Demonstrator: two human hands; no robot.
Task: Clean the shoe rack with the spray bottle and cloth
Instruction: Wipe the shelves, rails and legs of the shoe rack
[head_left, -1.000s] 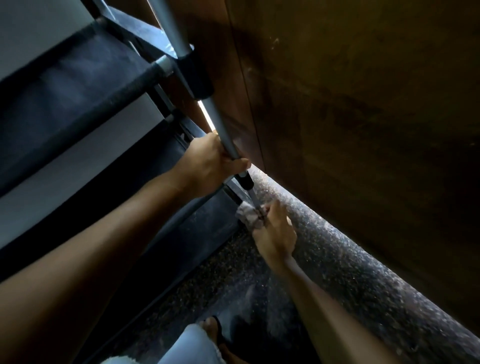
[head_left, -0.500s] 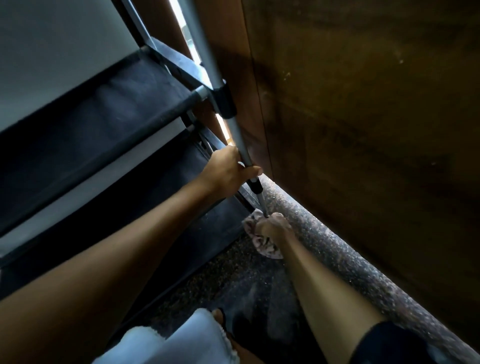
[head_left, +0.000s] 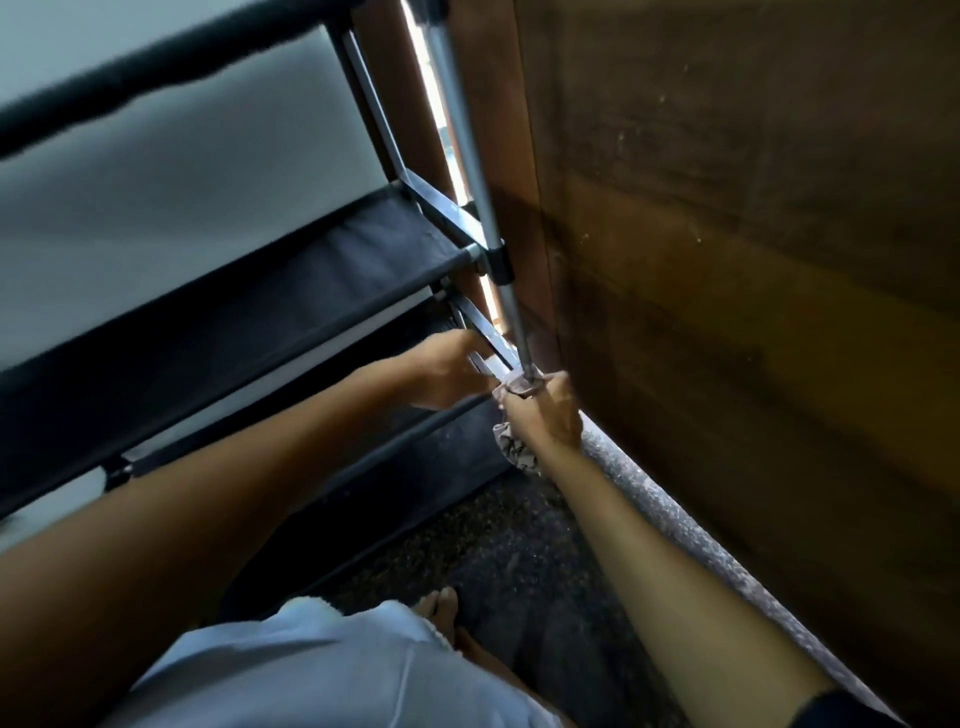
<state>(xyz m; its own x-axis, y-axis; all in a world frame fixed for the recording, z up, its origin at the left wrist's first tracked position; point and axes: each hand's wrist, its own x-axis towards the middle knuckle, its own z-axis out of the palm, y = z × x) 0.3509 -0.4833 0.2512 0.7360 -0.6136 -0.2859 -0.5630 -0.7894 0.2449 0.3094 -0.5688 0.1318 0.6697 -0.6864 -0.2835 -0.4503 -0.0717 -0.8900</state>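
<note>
The shoe rack has black fabric shelves (head_left: 311, 280) and a grey metal upright pole (head_left: 467, 156) at its right corner. My right hand (head_left: 545, 410) grips a crumpled pinkish cloth (head_left: 514, 449) wrapped round the pole low down, near the floor. My left hand (head_left: 447, 369) is blurred; its fingers curl round a metal side bar of the rack just left of the pole. No spray bottle is in view.
A dark wooden cabinet side (head_left: 727, 260) stands close against the rack on the right, above a speckled stone ledge (head_left: 675, 519). The floor (head_left: 493, 545) is dark and speckled. My bare foot (head_left: 441, 608) and my knee in light shorts (head_left: 337, 670) are below.
My left hand has left the upright pole and moved down-left to the side bar. My right hand with the cloth has closed round the pole. The view has tilted upward.
</note>
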